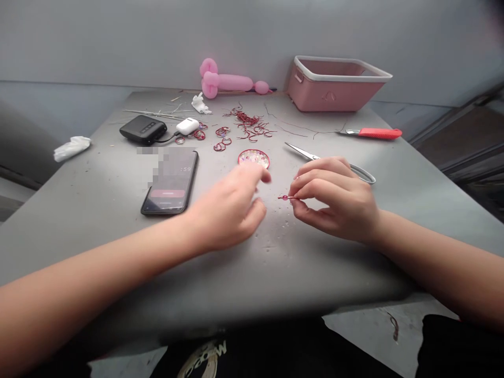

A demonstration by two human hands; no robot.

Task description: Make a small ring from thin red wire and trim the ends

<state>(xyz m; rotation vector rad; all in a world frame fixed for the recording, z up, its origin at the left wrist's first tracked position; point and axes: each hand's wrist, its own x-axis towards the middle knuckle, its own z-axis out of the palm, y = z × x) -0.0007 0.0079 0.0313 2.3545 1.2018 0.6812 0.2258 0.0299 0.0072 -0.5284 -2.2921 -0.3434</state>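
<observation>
Between the thumb and fingertips of my right hand [334, 199] is a short reddish wire with a pink bead [285, 198] threaded near its tip. My left hand [234, 207] hovers just in front of a small round red-rimmed dish [254, 152] full of pale and pink beads. Its thumb and forefinger are apart, with nothing seen between them. Scissors [303, 152] lie behind my right hand, which hides part of them. A tangle of dark red wire pieces [248, 119] rests beyond the dish, and several beaded wire rings [222, 144] lie to its left.
A phone [169, 189] lies left of my left hand. Behind it are a black power bank [143, 129] and a white earphone case [188, 126]. A pink balloon figure [234, 82] and pink bin [331, 94] stand at the back. A red-handled cutter [380, 134] lies right; crumpled tissue [72, 148] left.
</observation>
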